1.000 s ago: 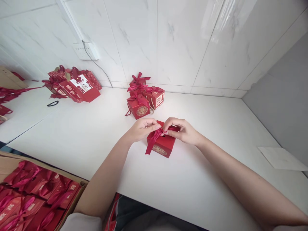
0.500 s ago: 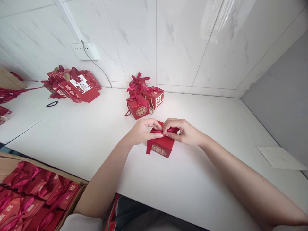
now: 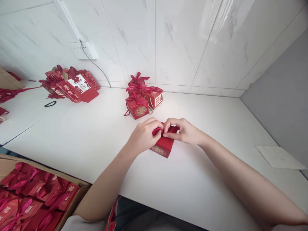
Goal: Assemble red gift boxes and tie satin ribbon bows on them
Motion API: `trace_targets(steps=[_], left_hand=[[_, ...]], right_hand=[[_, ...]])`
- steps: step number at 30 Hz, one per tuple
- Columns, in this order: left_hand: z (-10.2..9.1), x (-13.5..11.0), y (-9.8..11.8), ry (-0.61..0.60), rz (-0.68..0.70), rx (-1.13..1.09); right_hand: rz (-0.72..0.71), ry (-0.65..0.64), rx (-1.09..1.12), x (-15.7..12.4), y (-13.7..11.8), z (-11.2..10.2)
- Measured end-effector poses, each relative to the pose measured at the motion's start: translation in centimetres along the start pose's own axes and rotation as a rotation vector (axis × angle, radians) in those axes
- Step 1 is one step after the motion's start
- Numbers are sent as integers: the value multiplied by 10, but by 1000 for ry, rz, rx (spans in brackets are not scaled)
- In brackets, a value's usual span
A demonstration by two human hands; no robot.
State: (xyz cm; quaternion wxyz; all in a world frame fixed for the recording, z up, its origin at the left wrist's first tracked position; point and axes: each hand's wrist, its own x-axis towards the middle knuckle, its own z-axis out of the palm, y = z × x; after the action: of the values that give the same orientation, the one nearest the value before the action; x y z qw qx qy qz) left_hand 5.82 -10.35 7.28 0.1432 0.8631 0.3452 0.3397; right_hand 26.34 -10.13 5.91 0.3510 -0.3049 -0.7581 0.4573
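A small red gift box (image 3: 164,145) with a gold emblem on its front stands on the white table. Over its top, my left hand (image 3: 145,134) is closed with thumb and fingers pinching a dark red ribbon (image 3: 157,131). My right hand (image 3: 183,131) pinches the same ribbon from the other side, its fingertips close to those of the left. Fingers cover much of the ribbon, so the shape of the knot or loop cannot be made out. Just behind stand several finished-looking red boxes (image 3: 137,107) with ribbon bows and rope handles.
At the back left lies a pile of red flat-looking boxes (image 3: 78,88), with a black loop (image 3: 50,104) before it. A cardboard carton (image 3: 83,192) of ribboned red boxes is at the lower left. White paper (image 3: 280,157) lies at the right; a socket (image 3: 83,50) is on the wall.
My left hand has turned over the box top, its fingers curling around the ribbon. The ribbon end that hung down the front left is no longer visible. My right hand has barely moved.
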Motion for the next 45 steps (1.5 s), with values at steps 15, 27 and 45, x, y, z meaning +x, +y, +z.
trace_targets(steps=[15, 27, 45], left_hand=[[3, 0, -11, 86, 162, 13], [-7, 0, -15, 86, 68, 365], [-29, 6, -13, -369, -466, -391]], right_hand=[[266, -6, 297, 6, 6, -1], [404, 81, 380, 6, 8, -4], [350, -3, 356, 6, 8, -8]])
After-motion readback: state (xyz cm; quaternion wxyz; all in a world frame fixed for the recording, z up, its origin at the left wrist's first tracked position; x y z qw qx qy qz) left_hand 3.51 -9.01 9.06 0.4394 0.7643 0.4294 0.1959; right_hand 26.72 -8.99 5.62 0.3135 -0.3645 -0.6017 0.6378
